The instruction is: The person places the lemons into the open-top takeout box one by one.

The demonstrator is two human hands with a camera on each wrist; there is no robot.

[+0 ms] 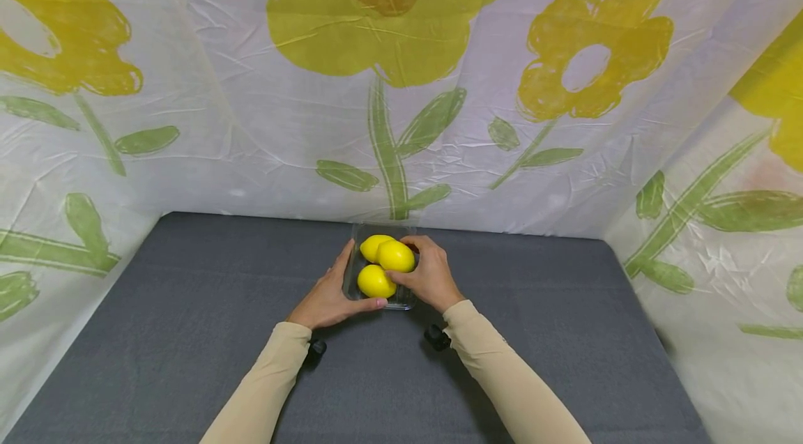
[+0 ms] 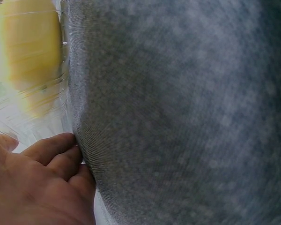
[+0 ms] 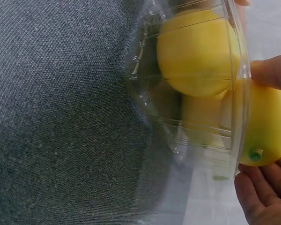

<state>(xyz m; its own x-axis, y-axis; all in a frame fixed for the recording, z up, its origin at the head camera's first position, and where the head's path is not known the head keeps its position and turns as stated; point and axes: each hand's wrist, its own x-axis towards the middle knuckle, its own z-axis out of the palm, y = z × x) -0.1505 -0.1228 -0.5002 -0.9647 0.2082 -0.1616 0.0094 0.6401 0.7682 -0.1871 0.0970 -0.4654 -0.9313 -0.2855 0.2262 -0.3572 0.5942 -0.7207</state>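
A clear plastic container (image 1: 404, 304) stands on the grey cloth, near its far edge. My left hand (image 1: 329, 297) holds it, fingers along the left side and thumb across the near rim. With thumb and fingers, my right hand (image 1: 434, 275) grips a yellow lemon (image 1: 398, 257) at the container's right side. In the right wrist view this lemon (image 3: 266, 129) sits at rim height, its green stem end showing. Two more lemons are inside: one at the near end (image 1: 374, 282), another at the far left (image 1: 371, 247), partly hidden by the gripped one.
Dark grey cloth (image 1: 188, 332) covers the table under both arms. Behind it and at the sides hang white curtains (image 1: 251, 151) printed with yellow flowers. A small black wrist device (image 1: 437, 337) sits below the right wrist.
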